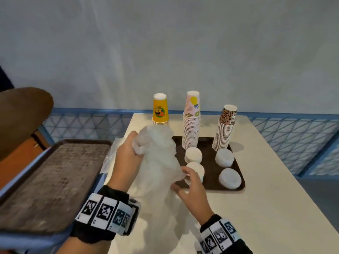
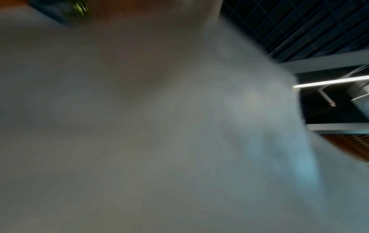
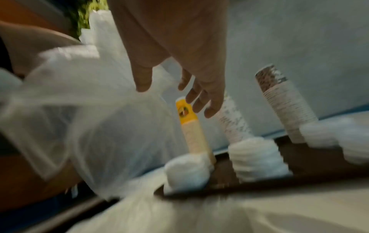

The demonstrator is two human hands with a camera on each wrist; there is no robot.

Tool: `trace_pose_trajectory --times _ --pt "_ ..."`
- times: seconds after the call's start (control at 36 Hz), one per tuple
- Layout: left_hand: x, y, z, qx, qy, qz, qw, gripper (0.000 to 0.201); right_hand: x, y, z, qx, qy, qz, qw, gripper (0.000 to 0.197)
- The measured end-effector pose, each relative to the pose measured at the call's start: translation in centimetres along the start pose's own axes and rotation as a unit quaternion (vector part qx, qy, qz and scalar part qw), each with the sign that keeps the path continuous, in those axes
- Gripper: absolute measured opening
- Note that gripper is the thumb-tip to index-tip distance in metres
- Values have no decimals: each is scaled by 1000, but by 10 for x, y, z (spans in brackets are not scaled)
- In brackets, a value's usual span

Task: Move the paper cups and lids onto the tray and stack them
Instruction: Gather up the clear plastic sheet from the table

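on tray (image 1: pixel 238 186), cup stacks (image 1: pixel 191 125) upright

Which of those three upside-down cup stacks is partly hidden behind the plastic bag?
The yellow cup stack, farthest left. The plastic bag covers its lower part, while the pink fruit-print and leopard-print stacks show fully.

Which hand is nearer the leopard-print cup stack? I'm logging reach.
Right. The right hand is at the tray's near edge, in front and left of the leopard-print cup stack; the left hand grips the plastic bag beyond the tray's left side.
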State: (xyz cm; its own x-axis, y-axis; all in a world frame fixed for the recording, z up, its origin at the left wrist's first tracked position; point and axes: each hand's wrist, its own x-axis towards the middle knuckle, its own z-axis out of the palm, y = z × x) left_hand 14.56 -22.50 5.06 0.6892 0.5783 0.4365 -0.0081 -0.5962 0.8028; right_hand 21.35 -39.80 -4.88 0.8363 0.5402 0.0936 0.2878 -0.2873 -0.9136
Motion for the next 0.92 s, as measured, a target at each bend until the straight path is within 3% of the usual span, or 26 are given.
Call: trace_pose_trajectory --times 0.08,0.17,0.25,0.31,0.42,0.53,0.61,0.69,0.81,0.92 --pt "-2 -18 -35 -26 57 -34 997 15 -7 16 38 -129 -131 6 983 68" --pt "-7 -29 -61 -12 82 -65 994 17 -14 26 71 -250 -260 16 933 89" --pt "-16 -34 -77 -15 98 -71 993 28 -17 32 95 -347 -316 26 883 97" --pt "-21 -40 -86 -28 101 -83 991 33 -17 32 107 -397 -319 27 860 86" --pt "-29 -49 -99 8 93 -102 990 30 -8 29 118 -392 -279 16 877 36" --pt "-34 -57 -110 46 93 -98 990 23 4 25 114 -376 -265 29 887 19" --pt "-33 -62 -118 74 96 -95 988 22 14 19 107 -299 -203 18 932 31" --pt "-34 -65 -123 73 100 -103 987 24 19 -2 93 -219 -117 -8 969 20" --pt "-34 -70 -123 75 99 -116 986 27 30 -33 72 -142 -40 -27 989 8" --pt "-36 -73 -118 78 107 -131 983 22 37 -69 59 -55 -1 -62 997 9"
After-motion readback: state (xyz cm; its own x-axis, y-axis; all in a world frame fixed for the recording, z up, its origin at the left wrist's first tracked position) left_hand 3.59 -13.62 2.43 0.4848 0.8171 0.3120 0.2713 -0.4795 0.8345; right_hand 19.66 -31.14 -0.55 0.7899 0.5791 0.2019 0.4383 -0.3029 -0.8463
